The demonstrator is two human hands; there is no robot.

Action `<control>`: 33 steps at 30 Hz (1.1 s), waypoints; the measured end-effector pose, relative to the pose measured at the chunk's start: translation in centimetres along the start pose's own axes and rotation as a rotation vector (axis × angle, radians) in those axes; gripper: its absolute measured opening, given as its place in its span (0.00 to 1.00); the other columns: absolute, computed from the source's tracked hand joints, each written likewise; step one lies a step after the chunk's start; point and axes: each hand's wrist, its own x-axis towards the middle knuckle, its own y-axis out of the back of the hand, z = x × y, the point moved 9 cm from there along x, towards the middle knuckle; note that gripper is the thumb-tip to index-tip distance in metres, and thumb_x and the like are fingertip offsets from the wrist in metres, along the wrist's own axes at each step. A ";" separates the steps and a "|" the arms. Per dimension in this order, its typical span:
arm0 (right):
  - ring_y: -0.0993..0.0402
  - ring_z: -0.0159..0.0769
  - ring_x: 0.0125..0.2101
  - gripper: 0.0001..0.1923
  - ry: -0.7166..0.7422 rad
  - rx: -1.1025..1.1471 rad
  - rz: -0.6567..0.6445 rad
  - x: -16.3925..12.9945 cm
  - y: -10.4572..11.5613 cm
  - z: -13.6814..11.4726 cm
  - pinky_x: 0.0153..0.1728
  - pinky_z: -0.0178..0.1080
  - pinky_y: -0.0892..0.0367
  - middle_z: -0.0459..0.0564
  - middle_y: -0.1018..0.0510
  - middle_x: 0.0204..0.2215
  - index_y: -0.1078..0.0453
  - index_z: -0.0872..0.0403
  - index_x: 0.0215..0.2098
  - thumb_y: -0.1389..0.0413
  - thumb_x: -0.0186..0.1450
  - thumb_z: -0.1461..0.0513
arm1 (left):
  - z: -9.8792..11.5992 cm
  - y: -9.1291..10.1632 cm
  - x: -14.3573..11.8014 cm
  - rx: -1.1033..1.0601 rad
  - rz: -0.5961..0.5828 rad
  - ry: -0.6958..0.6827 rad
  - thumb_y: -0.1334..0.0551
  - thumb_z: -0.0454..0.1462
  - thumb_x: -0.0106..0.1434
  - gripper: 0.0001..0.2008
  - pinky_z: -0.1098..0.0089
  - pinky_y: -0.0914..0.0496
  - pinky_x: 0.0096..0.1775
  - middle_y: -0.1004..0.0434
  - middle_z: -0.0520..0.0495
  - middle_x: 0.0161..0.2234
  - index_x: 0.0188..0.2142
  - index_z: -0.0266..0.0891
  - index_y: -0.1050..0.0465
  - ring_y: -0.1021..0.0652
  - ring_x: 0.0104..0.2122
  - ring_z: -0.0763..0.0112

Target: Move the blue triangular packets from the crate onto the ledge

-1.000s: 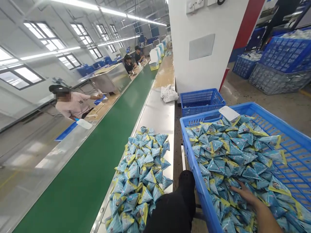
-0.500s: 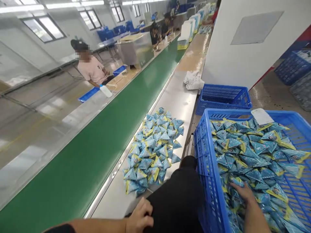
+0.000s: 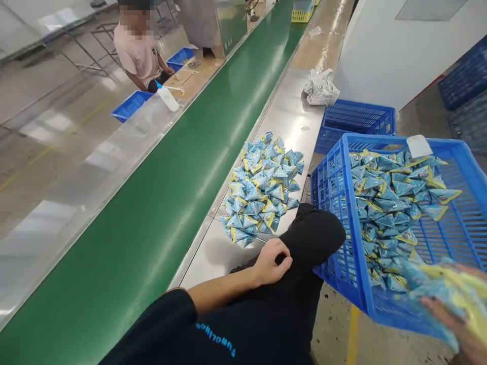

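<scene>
My left hand [image 3: 272, 261] rests on my black trouser leg [image 3: 315, 235], its fingers curled and nothing visible in them. Just beyond it lies a heap of blue-and-yellow pyramid-shaped packets [image 3: 262, 187] on the metal table. At lower right, my right hand [image 3: 445, 317] is blurred by motion, closed around several packets [image 3: 429, 284] of the same kind. It is over the near right part of a large blue crate [image 3: 357, 253]. More packets [image 3: 391, 203] fill the crate's left side, and its slatted bottom shows on the right.
A green conveyor belt [image 3: 163, 192] runs along the table's left. Across it sits a person in a pink shirt [image 3: 133, 56], near a white bottle [image 3: 167, 96] and blue trays. A striped cloth [image 3: 321, 88] lies farther up the table; another blue crate [image 3: 357, 114] stands behind mine.
My right hand has come from among the packets in the crate toward the lower right, now with several packets in its grasp. My view has tilted down; the left hand stays on my leg.
</scene>
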 end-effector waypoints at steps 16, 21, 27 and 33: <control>0.30 0.68 0.60 0.46 -0.128 0.897 -0.882 -22.3 -23.4 -5.1 0.62 0.65 0.33 0.58 0.23 0.56 0.24 0.46 0.58 0.23 0.45 0.41 | 6.7 -0.5 -3.3 -0.362 -0.843 -0.229 0.25 0.52 0.60 0.20 0.56 0.29 0.60 0.16 0.43 0.51 0.49 0.50 0.16 0.18 0.52 0.55; 0.28 0.64 0.59 0.48 -0.064 0.932 -1.040 -22.3 -23.9 -7.9 0.61 0.62 0.33 0.57 0.24 0.56 0.26 0.49 0.60 0.21 0.46 0.43 | 6.2 0.3 -2.2 -0.358 -0.863 -0.226 0.15 0.47 0.42 0.26 0.57 0.26 0.56 0.15 0.49 0.51 0.43 0.56 0.14 0.19 0.54 0.52; 0.33 0.65 0.62 0.57 -0.017 0.817 -1.216 -23.1 -24.1 -8.6 0.64 0.61 0.37 0.59 0.28 0.60 0.29 0.49 0.63 0.19 0.40 0.41 | 7.7 2.5 -2.1 -0.493 -0.948 -0.243 0.21 0.57 0.48 0.24 0.57 0.22 0.54 0.15 0.45 0.47 0.39 0.47 0.16 0.17 0.50 0.55; 0.28 0.53 0.49 0.55 -0.071 0.734 -1.294 -23.5 -23.5 -8.9 0.54 0.51 0.31 0.52 0.26 0.48 0.36 0.48 0.66 0.23 0.46 0.42 | 0.5 12.3 4.2 -0.389 -0.053 0.024 0.36 0.73 0.54 0.43 0.53 0.22 0.46 0.16 0.36 0.46 0.43 0.35 0.21 0.16 0.45 0.55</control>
